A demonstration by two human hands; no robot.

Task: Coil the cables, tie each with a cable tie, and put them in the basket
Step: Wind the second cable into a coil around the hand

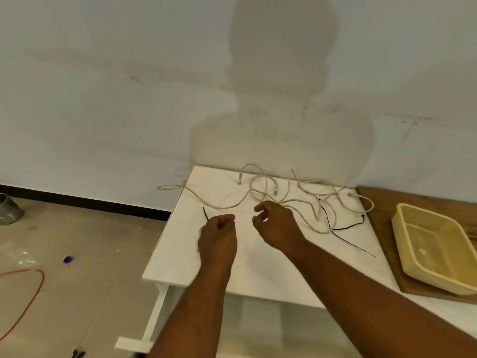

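Head view, me at the remote desk: I see the left hand (218,236) over the white table (258,270). Its fingers are curled into a fist round a thin black cable tie (205,214). One end of the tie sticks out past the knuckles, up and to the left.

Colleague: And the right hand?

Me: The right hand (276,226) hangs just beside the left one, at the near edge of the tangle of long beige cables (258,192). Its fingers are bent, with a gap between thumb and forefinger. One strand runs in behind it, and I cannot tell whether the hand grips it or only hovers over it.

Colleague: Where do the cables lie?

Me: Loose and uncoiled across the far half of the table, with one loop hanging off the left edge. More black cable ties (346,226) lie among the strands on the right. The pale yellow perforated plastic basket (438,279) sits well to the right on a brown wooden board (387,200), apart from the cables. On the floor at the left I make out an orange cord (33,293), a small blue object (68,259) and a grey metal vessel (9,209).
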